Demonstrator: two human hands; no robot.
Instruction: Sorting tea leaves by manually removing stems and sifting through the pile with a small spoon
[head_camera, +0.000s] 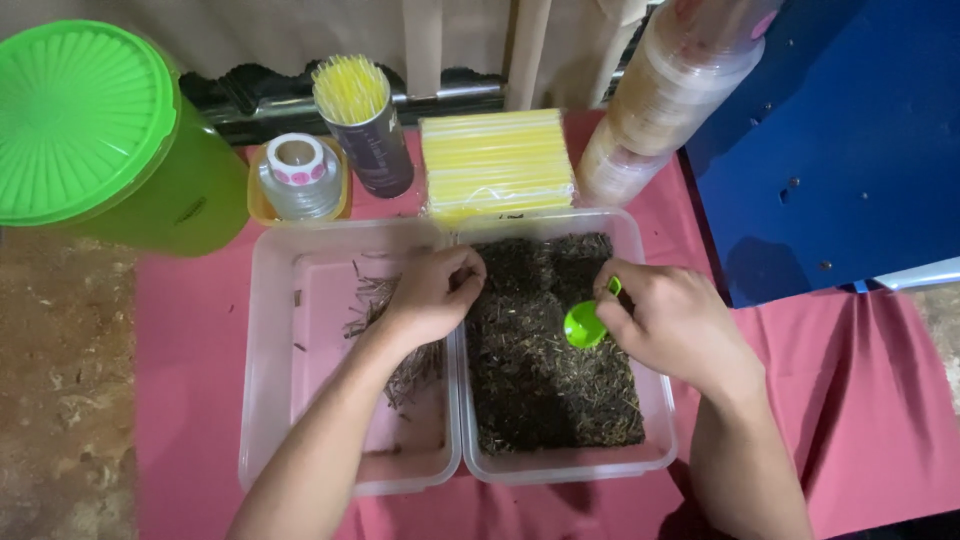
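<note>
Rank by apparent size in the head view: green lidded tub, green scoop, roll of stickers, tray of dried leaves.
1. Tray of dried leaves
2. Green lidded tub, though it sits nearer the camera, so this is unsure
3. Roll of stickers
4. Green scoop

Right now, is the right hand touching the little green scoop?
Touching. The head view shows the right hand pinching the handle of the green scoop over the dark dried leaves.

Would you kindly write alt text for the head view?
Right hand holds a green scoop over a clear tub of dark dried leaves; left hand pinches some above a neighbouring tub holding few stems.
</note>
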